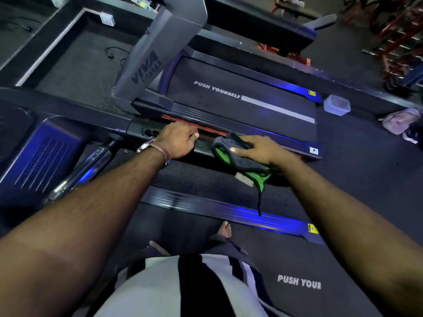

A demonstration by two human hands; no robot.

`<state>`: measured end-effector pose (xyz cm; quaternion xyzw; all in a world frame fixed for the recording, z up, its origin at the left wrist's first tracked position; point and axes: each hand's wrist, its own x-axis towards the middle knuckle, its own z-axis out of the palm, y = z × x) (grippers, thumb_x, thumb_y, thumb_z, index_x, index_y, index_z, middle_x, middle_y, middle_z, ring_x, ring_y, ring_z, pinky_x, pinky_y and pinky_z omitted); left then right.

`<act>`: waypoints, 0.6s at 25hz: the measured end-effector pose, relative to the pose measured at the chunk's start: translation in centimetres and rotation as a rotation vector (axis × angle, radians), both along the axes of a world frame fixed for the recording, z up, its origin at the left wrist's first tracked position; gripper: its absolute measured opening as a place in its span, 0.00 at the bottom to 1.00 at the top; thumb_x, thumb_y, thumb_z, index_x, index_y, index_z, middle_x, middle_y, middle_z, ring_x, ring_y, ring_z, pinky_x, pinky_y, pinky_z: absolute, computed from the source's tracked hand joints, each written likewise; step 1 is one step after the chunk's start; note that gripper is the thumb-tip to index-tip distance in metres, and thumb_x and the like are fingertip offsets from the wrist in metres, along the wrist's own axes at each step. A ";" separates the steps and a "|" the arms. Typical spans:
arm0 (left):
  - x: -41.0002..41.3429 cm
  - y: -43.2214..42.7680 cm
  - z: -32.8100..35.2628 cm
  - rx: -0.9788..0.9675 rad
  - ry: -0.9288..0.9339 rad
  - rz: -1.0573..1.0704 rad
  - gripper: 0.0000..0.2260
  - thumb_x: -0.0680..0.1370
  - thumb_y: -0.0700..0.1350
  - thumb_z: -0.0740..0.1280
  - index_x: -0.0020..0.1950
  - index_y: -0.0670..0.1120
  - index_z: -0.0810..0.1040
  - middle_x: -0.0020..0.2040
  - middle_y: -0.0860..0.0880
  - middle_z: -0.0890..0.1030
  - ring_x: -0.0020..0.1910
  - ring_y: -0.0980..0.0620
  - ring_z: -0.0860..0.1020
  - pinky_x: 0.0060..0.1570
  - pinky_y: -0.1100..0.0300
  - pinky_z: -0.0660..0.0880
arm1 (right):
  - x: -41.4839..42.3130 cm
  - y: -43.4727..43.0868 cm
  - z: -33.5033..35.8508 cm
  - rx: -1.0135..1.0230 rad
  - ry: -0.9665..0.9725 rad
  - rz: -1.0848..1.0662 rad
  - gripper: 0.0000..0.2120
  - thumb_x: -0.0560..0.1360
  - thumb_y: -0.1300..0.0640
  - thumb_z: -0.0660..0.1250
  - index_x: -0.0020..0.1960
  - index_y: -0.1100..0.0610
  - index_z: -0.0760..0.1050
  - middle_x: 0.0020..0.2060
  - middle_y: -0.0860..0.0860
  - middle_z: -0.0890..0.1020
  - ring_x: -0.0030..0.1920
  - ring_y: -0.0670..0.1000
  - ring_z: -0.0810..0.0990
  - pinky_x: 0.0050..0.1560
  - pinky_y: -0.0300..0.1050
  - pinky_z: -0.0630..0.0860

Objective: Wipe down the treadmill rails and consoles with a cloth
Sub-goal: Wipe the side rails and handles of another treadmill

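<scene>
Head view: grey-green cloth, crumpled.

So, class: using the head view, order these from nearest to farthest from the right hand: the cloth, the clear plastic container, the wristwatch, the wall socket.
1. cloth, held under the right hand
2. wristwatch, on the left wrist
3. clear plastic container, on the floor past the treadmill's end
4. wall socket, upper left by the wall
</scene>
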<state>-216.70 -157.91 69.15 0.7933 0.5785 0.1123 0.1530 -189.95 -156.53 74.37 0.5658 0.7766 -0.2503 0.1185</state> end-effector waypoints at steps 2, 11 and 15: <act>0.4 -0.1 -0.1 0.042 0.021 0.037 0.11 0.79 0.46 0.58 0.41 0.44 0.76 0.41 0.43 0.81 0.42 0.42 0.77 0.40 0.52 0.72 | -3.7 1.7 -0.8 0.008 -0.001 0.024 0.27 0.76 0.30 0.57 0.67 0.45 0.75 0.65 0.50 0.79 0.65 0.56 0.76 0.62 0.49 0.71; 2.1 -1.0 -0.3 0.157 0.134 0.319 0.11 0.79 0.44 0.56 0.44 0.42 0.76 0.43 0.41 0.80 0.44 0.40 0.75 0.49 0.50 0.68 | -1.4 5.0 -2.1 -0.277 0.029 0.111 0.24 0.81 0.42 0.60 0.41 0.62 0.78 0.33 0.52 0.79 0.33 0.50 0.76 0.35 0.42 0.69; 3.4 -1.5 -0.4 0.097 0.333 0.549 0.20 0.81 0.50 0.51 0.49 0.42 0.79 0.49 0.41 0.81 0.51 0.39 0.75 0.61 0.47 0.65 | -4.9 6.5 -2.9 -0.633 0.273 -0.066 0.23 0.84 0.60 0.54 0.30 0.55 0.70 0.14 0.46 0.70 0.19 0.47 0.71 0.18 0.33 0.64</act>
